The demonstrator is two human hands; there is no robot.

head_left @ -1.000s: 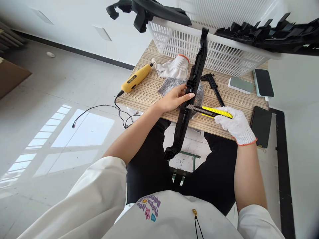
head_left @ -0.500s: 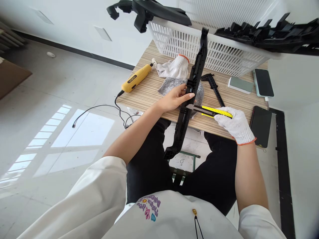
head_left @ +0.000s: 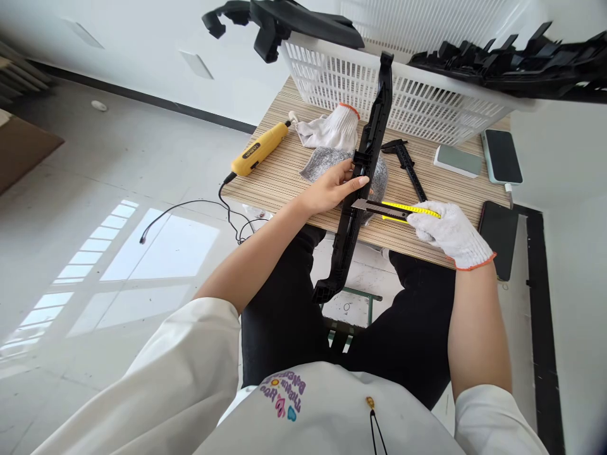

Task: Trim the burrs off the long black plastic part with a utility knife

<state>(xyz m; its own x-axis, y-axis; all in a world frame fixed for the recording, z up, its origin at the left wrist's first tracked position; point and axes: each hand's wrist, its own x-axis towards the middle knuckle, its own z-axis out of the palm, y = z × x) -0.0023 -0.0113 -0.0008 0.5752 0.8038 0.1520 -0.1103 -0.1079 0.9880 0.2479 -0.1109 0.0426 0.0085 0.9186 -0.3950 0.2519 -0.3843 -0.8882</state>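
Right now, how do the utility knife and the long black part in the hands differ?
Colour: the utility knife is yellow and dark with a metallic blade; the long black part looks black throughout.
Size: the knife is much shorter than the part.
Pose: the knife points sideways, across the part; the part slants lengthwise away from the person.
Grip: the gloved right hand holds the knife; the bare left hand holds the part.
Shared: each is held in one hand.
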